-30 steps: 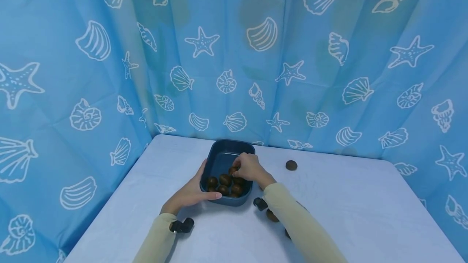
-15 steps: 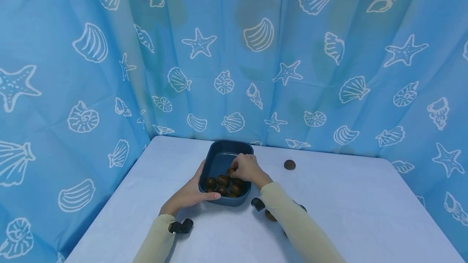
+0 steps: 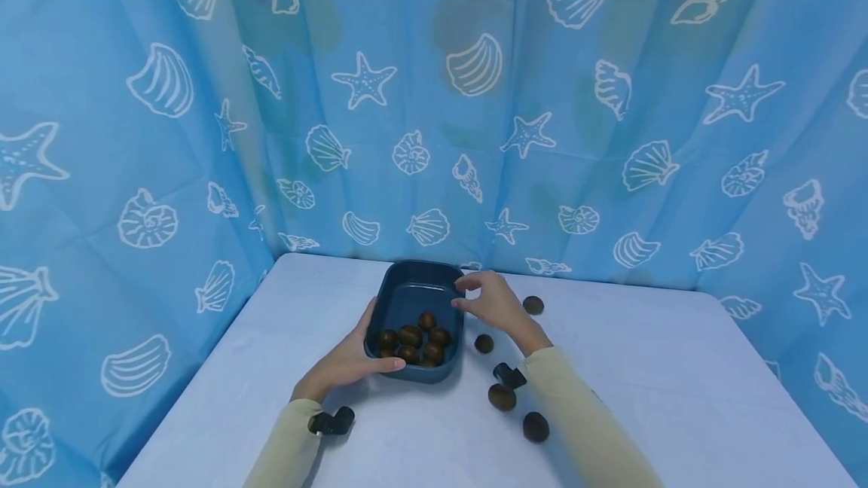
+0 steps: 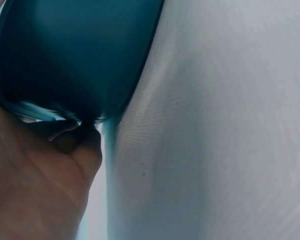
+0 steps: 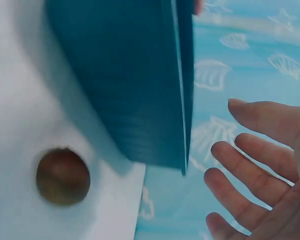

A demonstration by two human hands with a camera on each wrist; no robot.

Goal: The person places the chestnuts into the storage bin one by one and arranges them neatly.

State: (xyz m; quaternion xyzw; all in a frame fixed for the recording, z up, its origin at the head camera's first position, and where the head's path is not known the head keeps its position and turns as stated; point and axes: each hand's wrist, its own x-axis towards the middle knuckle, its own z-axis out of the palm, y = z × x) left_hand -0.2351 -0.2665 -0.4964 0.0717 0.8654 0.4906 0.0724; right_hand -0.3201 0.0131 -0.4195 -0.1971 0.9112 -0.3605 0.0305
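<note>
A dark blue rectangular box [image 3: 412, 300] stands on the table with several brown kiwis [image 3: 410, 335] gathered at its near end. My left hand [image 3: 347, 358] grips its near left corner, thumb across the front wall and fingers along the left side. The left wrist view shows that hand [image 4: 35, 175] against the box wall [image 4: 80, 55]. Over the box's right rim is my right hand [image 3: 493, 306], holding nothing. In the right wrist view its fingers are spread and loosely bent, apart from the box [image 5: 125, 85]. A kiwi [image 3: 484, 343] lies just right of the box.
Other loose kiwis lie on the white-covered table [image 3: 651, 367]: one toward the back [image 3: 533, 305], one by the right wrist [image 3: 502, 397], another nearer the front [image 3: 536, 427]. A blue shell-patterned curtain [image 3: 434, 134] hangs behind and to the left.
My right hand has released a kiwi inside the box and moved up and right to the rim, its fingers parting. The left hand keeps its grip. Loose kiwis beside the right arm have come into view.
</note>
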